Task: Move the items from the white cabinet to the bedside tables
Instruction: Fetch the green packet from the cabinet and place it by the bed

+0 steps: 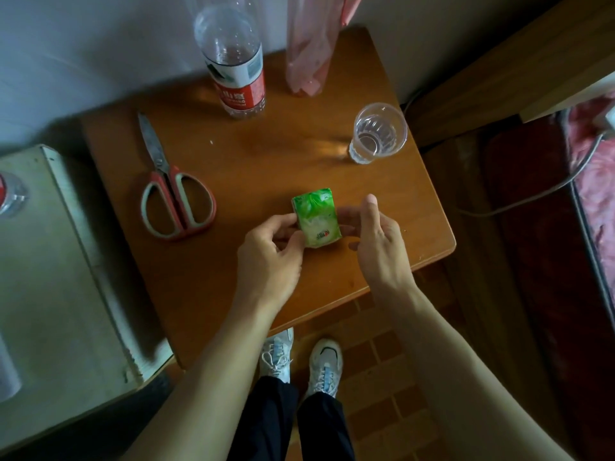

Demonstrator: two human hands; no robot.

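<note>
**Tissue pack being set down on the bedside table**

Nearest the camera, a pair of white shoes [299, 357] is seen on the tiled floor at the front edge of the bedside table [216, 294]. Over the front half of that table a green tissue pack [316, 221] is held between both hands. Its left side is pinched by the thumb and fingers of the left hand [269, 251]. The right hand [376, 241] is looser: its fingers are laid against the pack's right edge, while the thumb is raised clear of it. Whether the pack already rests on the wood or is held just above it cannot be told.

The step in hand is judged to be the placing of this pack. For the next move, the pack must be settled flat and the left pinch let go, without the scissors [176, 197] just to the left being nudged.

Farther back, a clear cup [377, 134] stands near the right edge; beyond it, a plastic bottle [233, 61] and a pink bag [307, 54] stand by the wall. At the left, something red and clear is partly seen on the white cabinet [60, 277], so a return there is likely to be needed.
</note>
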